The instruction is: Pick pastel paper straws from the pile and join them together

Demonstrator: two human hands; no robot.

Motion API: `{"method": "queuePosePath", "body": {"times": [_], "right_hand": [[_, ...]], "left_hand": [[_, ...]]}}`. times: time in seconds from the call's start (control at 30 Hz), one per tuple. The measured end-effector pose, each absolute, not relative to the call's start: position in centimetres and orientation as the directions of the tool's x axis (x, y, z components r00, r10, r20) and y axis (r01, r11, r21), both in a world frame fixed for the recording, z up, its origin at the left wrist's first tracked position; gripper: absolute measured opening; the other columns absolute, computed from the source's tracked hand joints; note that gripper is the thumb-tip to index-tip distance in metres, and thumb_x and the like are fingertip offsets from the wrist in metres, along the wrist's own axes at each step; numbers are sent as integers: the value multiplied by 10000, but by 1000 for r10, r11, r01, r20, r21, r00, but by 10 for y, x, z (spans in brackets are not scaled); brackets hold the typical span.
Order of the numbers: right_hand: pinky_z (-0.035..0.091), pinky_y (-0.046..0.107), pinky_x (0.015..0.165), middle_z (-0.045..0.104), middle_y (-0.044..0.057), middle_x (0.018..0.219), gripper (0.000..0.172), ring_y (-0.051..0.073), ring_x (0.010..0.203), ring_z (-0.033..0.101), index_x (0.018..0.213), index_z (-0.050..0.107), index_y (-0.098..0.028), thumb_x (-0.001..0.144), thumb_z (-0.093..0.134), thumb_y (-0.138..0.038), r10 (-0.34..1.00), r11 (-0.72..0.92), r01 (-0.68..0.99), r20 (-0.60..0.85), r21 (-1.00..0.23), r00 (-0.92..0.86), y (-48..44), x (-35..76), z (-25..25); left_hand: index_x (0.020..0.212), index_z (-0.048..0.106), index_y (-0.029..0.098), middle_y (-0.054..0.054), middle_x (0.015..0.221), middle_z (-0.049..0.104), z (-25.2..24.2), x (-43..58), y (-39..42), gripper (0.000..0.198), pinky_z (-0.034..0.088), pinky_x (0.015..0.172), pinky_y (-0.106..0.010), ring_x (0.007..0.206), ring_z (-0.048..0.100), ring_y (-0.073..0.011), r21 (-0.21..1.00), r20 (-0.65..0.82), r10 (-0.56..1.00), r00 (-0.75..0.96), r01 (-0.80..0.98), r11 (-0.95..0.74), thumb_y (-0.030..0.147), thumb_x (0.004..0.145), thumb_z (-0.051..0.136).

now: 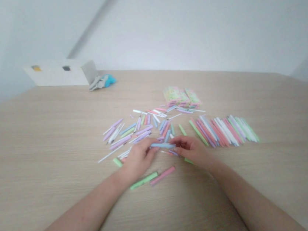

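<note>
A light blue pen lies level between my two hands, just above the table. My left hand pinches its left end between thumb and fingers. At the other end, the thumb and fingertips of my right hand close on it. Loose pen parts in purple, white, pink, blue and green are scattered around and beyond both hands, such as a purple barrel and a thin white stick. Nearer to me, a green pen part and a pink pen part rest on the wood.
To the right, a slanted row of pastel pens lies side by side. Stacked printed packs stand behind the loose parts. At the back left are a white box and a crumpled grey and blue item, near the wall.
</note>
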State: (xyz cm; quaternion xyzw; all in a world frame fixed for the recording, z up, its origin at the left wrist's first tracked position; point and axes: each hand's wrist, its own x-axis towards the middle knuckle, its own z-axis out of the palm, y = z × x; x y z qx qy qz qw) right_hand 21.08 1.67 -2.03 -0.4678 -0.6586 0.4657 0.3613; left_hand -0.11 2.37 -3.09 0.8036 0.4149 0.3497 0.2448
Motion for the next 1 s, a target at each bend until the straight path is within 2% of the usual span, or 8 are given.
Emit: {"method": "queuePosePath", "body": {"times": [0.17,0.3,0.43,0.53,0.77,0.9,1.0], "right_hand": [[468,264,616,647,10,741,228,143,667,592,921,632,-172,734,649,-302,972,124,208,77,-970,-221,18,214,-24],[483,254,629,646,7,747,205,133,681,597,881,647,-190,707,691,-290,975,198,129,181,-972,-131,12,211,-16],[484,251,599,650,9,725,193,131,651,594,865,677,-193,696,709,-281,965,248,121,235,-961,-117,5,207,-10],[461,236,541,629,-6,649,167,111,574,565,867,692,-195,745,665,-306,968,232,118,216,-966,-130,5,207,-10],[439,230,537,608,-19,619,183,95,550,537,922,703,-219,803,618,-330,973,120,14,115,-993,-199,10,212,-23],[430,220,549,605,-19,635,165,90,572,540,926,703,-227,804,620,-302,971,75,-93,94,-993,-222,12,213,-26],[410,215,518,595,-18,621,170,86,538,522,898,693,-208,812,601,-322,978,82,-61,93,-995,-189,11,211,-21]], "left_hand": [[1072,632,192,-22,847,665,-30,0,23,237,448,691,-244,720,580,-144,721,328,862,386,487,-492,226,884,491],[1060,649,178,-29,837,675,-30,0,22,249,443,675,-240,706,582,-149,722,266,849,456,489,-489,210,885,474],[1049,653,187,-30,873,682,-28,1,21,253,439,686,-233,723,588,-147,725,260,812,522,450,-521,210,899,451],[1044,660,190,-30,862,681,-28,1,21,255,433,677,-227,716,587,-145,720,270,817,509,457,-522,200,892,455],[942,659,168,15,600,586,-33,1,22,229,400,553,-201,524,520,-110,734,190,846,499,500,-460,175,876,440],[908,635,162,25,575,565,-34,2,22,221,394,502,-184,486,520,-97,781,133,846,516,471,-410,167,879,416],[907,639,158,20,571,582,-34,1,22,221,416,504,-182,490,549,-100,801,127,854,504,456,-388,173,879,420]]}}
